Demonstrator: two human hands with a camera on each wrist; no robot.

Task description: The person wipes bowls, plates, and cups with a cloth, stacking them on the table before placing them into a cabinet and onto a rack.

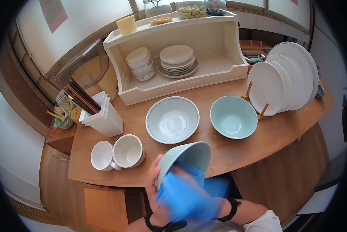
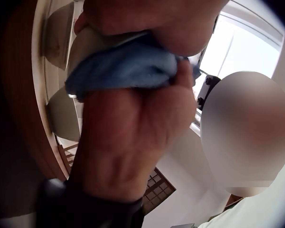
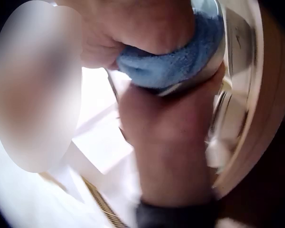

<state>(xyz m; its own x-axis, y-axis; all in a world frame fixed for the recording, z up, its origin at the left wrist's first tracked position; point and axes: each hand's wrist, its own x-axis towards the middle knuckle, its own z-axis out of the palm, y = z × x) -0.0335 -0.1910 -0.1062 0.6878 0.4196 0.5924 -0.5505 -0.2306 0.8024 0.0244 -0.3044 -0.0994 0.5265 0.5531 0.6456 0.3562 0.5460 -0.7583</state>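
Observation:
A pale green bowl, tipped on its side, is held over the table's front edge. My left hand grips it from the left, fingers spread on its outer wall. A blue cloth, blurred in the head view, is bunched in my right hand, which reaches into the bowl's mouth. Part of the cloth lies against the inside wall. In the right wrist view the cloth folds over the bowl's rim between the two hands. The right fingertips are hidden by cloth and bowl.
Behind stand a white bowl and another pale green bowl. Two mugs sit at left, near a white chopstick holder. Plates stand in a rack at right. A cream shelf holds stacked bowls and dishes.

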